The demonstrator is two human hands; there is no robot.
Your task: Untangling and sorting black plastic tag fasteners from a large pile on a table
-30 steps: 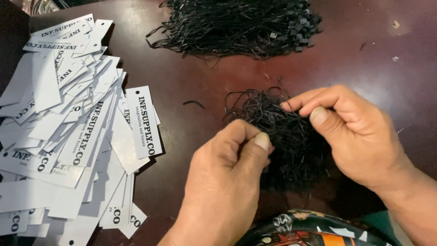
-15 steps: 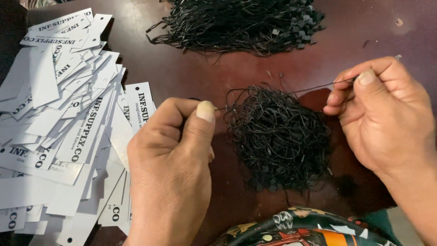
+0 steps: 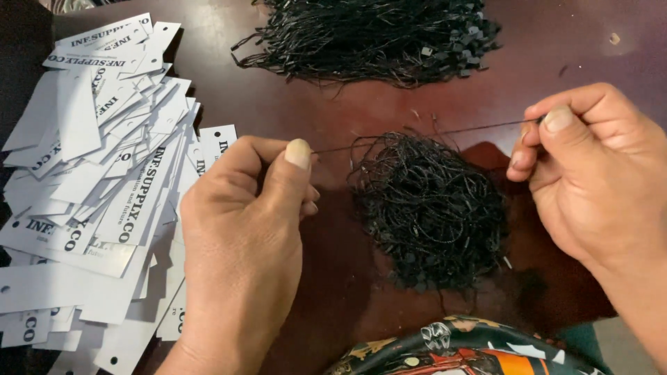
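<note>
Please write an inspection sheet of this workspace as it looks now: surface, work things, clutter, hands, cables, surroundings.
Surface: dark reddish-brown table, glossy.
Job's things: one thin black string stretched taut between both hands, above a tangled near pile of black strings.
Clutter: far pile of black strings; heap of white paper tags at the left; small crumbs.
Hands: left hand pinches one string end; right hand pinches the other.
Cables: nothing seen.
Surroundings: patterned cloth at the bottom edge.
</note>
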